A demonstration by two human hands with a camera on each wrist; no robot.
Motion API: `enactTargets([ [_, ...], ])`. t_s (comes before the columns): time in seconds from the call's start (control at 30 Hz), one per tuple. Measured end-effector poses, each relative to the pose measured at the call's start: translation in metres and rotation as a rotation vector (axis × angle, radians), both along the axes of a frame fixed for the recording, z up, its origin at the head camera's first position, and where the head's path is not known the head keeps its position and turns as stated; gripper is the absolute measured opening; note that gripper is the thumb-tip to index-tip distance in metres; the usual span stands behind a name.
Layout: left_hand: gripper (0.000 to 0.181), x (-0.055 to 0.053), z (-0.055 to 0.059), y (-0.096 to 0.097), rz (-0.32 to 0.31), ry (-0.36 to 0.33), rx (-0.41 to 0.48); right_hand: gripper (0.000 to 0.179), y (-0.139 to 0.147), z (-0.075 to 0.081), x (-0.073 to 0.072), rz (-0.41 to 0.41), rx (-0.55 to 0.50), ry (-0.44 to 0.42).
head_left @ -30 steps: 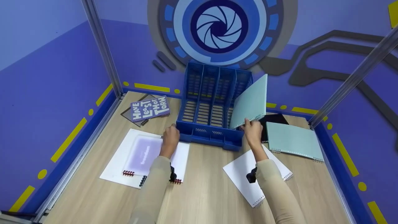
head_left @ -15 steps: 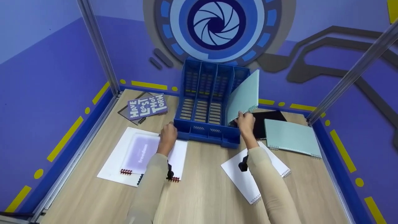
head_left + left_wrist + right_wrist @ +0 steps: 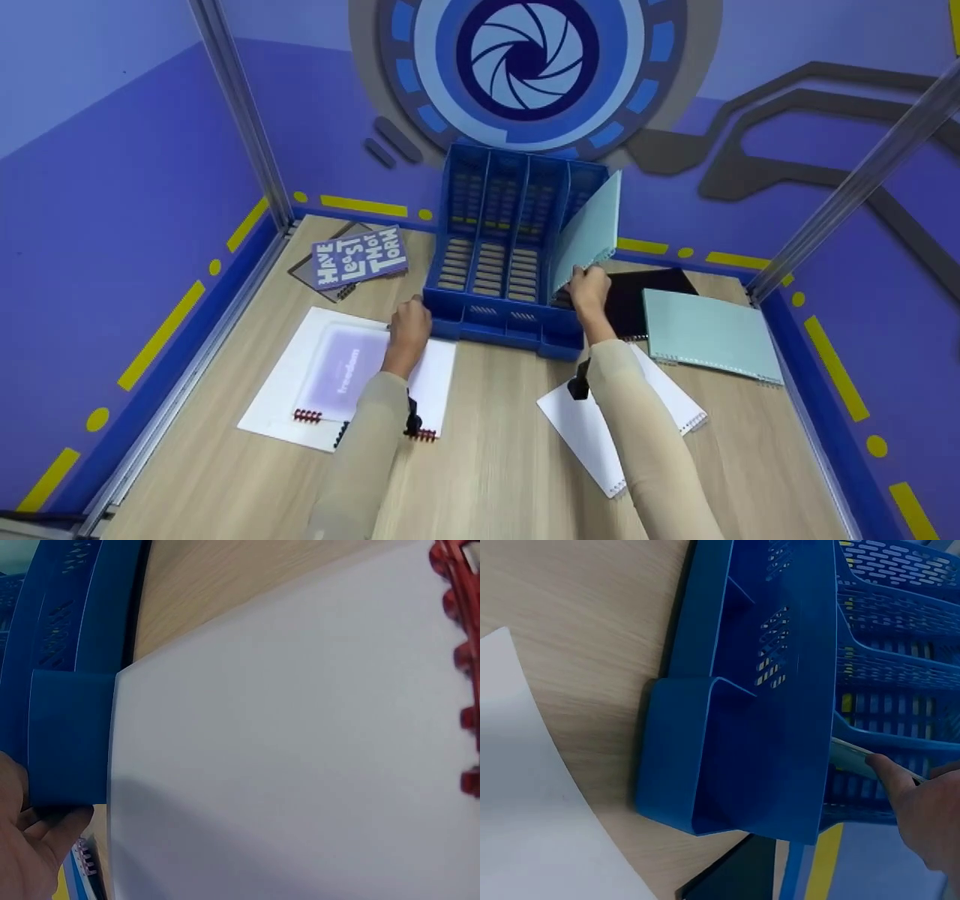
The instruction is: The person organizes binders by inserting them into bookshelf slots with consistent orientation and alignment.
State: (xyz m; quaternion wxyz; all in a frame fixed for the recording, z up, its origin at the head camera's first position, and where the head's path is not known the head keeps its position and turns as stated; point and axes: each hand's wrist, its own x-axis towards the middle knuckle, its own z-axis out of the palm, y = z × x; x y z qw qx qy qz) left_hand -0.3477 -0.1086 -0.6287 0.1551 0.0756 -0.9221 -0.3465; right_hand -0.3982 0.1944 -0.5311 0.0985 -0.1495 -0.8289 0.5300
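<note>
A blue desk file organizer (image 3: 499, 309) with several upright slots stands at the back of the table. My right hand (image 3: 590, 294) pinches a pale green spiral notebook (image 3: 589, 225) by its coil edge. The notebook stands tilted in the rightmost slot, its lower part hidden behind the front wall. In the right wrist view, the thumb (image 3: 887, 769) lies against the notebook's edge. My left hand (image 3: 409, 334) grips the organizer's front left corner; the left wrist view has its fingers (image 3: 71, 829) curled at the side of the front pocket (image 3: 69, 739).
White notebooks (image 3: 279, 405) and a purple one (image 3: 343, 371) lie at left. Behind them, a lettered purple notebook (image 3: 360, 259) overlaps a dark one. To the right are a black notebook (image 3: 634, 296), another pale green notebook (image 3: 712, 334) and a white one (image 3: 574, 420).
My right hand has moved slightly left and forward, bringing the pale green notebook further into the rightmost slot and more upright. The left hand stays at the organizer's corner.
</note>
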Motion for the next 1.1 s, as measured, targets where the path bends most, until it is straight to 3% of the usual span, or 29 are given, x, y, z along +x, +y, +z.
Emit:
enactTargets([
  [0.13,0.016,0.001,0.0,0.0,-0.004,0.022,-0.01,0.03,-0.001,-0.005,-0.005,0.011,-0.006,-0.021],
  [0.3,0.014,0.002,0.001,-0.002,-0.019,-0.003,-0.063,0.029,-0.002,-0.011,-0.009,0.026,-0.026,-0.044],
  [0.4,0.015,-0.001,0.004,-0.003,-0.044,-0.028,-0.094,0.029,-0.002,-0.011,-0.015,0.022,-0.03,-0.015],
  [0.6,0.014,-0.003,0.005,-0.006,-0.058,-0.065,-0.129,0.032,0.0,-0.008,-0.026,0.02,0.055,0.007],
  [0.87,0.012,-0.002,0.006,-0.004,-0.057,-0.047,-0.115,0.033,0.003,-0.007,-0.026,0.031,0.062,0.03],
  [1.1,0.008,-0.001,0.006,-0.003,-0.038,-0.041,-0.139,0.033,0.008,-0.012,-0.021,0.022,0.089,-0.007],
])
